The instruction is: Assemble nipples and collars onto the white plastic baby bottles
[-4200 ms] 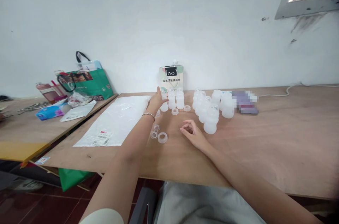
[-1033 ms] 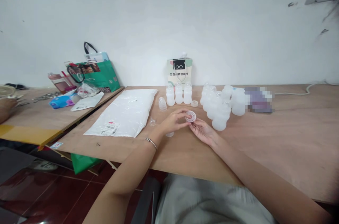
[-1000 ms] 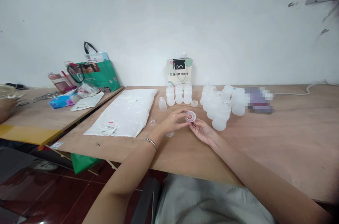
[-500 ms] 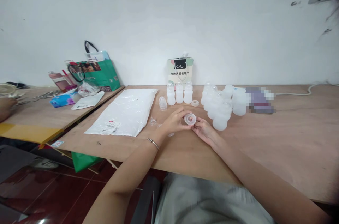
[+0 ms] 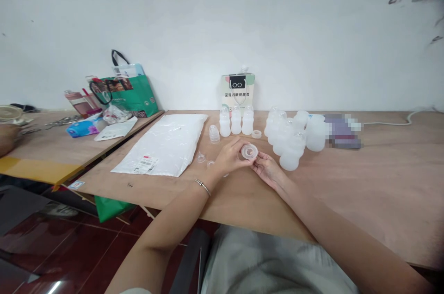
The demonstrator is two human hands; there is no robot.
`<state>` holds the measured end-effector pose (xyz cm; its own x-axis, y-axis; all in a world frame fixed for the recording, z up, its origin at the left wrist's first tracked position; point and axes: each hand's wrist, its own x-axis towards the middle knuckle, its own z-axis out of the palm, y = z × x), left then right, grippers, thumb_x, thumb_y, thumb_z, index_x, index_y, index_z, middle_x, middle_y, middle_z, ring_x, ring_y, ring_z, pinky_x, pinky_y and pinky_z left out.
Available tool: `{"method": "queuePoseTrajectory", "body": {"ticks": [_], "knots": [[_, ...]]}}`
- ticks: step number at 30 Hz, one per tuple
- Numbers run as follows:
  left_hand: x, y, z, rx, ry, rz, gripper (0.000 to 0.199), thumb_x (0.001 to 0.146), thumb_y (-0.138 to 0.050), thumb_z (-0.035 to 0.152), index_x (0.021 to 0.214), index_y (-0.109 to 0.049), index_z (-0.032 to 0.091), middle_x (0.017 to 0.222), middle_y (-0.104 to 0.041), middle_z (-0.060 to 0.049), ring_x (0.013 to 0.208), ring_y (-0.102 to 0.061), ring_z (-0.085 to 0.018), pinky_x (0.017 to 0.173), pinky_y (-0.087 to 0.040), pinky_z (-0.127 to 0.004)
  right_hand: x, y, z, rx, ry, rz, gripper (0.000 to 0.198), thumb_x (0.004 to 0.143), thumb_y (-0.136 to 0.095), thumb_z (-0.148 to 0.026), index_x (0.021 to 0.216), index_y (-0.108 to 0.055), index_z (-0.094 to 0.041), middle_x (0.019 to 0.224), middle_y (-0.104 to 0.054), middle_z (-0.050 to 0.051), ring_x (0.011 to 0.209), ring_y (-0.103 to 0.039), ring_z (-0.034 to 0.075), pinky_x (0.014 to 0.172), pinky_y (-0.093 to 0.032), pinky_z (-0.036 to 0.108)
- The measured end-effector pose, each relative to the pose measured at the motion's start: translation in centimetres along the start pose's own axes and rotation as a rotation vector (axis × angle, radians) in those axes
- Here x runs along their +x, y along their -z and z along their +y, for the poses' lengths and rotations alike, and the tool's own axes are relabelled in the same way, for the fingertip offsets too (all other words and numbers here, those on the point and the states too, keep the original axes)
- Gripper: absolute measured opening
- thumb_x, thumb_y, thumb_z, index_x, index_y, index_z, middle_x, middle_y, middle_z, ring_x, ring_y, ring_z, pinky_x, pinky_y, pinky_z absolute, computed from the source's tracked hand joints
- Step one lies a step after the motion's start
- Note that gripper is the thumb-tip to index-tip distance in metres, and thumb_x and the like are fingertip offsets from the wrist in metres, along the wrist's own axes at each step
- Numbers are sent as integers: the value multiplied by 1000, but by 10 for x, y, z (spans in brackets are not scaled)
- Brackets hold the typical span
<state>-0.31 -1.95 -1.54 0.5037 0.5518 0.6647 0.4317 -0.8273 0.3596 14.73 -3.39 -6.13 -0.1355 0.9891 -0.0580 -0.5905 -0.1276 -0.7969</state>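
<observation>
Both my hands meet over the table around a translucent baby bottle collar ring, its round opening turned up toward me. My left hand grips the ring's left side between thumb and fingers. At the lower right edge, the fingertips of my right hand pinch it; what lies under the ring is hidden. By my left wrist lie a clear bottle nipple and another small clear part. Beyond my hands are a loose ring and a clear dome cap.
Three capped baby bottles stand before a paper bag at the wall. Several more bottles cluster on the right, near a blurred purple package. A white mailing bag lies left. A green bag stands on the adjoining table.
The ring has tilted slightly in my fingers, and the fingertip colour inside its opening shows less. My hands stay nearly in place; the whole view has shifted a little.
</observation>
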Motion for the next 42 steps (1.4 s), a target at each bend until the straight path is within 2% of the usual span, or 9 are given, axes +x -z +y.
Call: {"method": "queuePoseTrajectory", "body": {"ticks": [6,13,21,27,32,37,39,42], "knots": [[-2,3,2,-57,-56,-58,28,68,-63,31,92,-56,18,81,-55,-2,73,-52,-13,66,-44,-25,-1,1,1,-54,4,-18,18,50,-71,-9,63,-63,-17,66,-64,-1,67,-57,11,67,-46,24],[-4,5,7,-97,-79,-91,31,67,-64,33,93,-57,18,80,-54,-1,73,-53,-13,67,-44,-25,0,2,2,-108,8,-20,19,49,-70,-10,65,-64,-17,66,-64,0,72,-59,15,68,-46,27],[0,6,1,-56,-61,-37,26,70,-61,29,93,-55,18,85,-55,-3,77,-52,-14,71,-43,-27,-1,2,1,-91,-4,11,18,53,-71,-14,69,-63,-19,65,-62,-2,62,-56,9,67,-48,25],[-2,6,1,-73,-90,-77,30,69,-62,32,95,-56,19,82,-55,-2,76,-52,-14,69,-43,-26,0,1,1,-114,10,11,16,51,-72,-14,63,-62,-17,65,-62,0,64,-56,10,66,-47,24],[-1,7,-2,-109,-71,-119,30,68,-63,29,95,-55,19,85,-55,-2,77,-53,-14,70,-44,-26,0,1,0,-155,50,28,17,52,-73,-19,66,-63,-17,65,-63,1,62,-56,12,66,-47,27],[1,13,-14,-49,-25,-202,35,66,-63,27,99,-51,19,90,-56,-3,83,-53,-16,75,-43,-30,-4,-1,0,-238,191,69,20,61,-71,-32,71,-60,-18,64,-61,0,61,-55,11,66,-46,28],[1,18,-17,-1,-41,-252,37,67,-63,26,101,-51,19,94,-57,-4,89,-53,-18,79,-42,-32,-6,-3,1,-396,352,88,19,67,-67,-35,74,-59,-19,66,-61,0,62,-55,12,66,-46,29],[2,22,-18,67,-77,-350,34,70,-61,27,103,-54,21,98,-57,-5,94,-52,-20,84,-40,-34,-11,-6,0,-768,638,75,14,76,-58,-34,79,-59,-20,75,-62,3,71,-58,15,72,-46,32]]}}
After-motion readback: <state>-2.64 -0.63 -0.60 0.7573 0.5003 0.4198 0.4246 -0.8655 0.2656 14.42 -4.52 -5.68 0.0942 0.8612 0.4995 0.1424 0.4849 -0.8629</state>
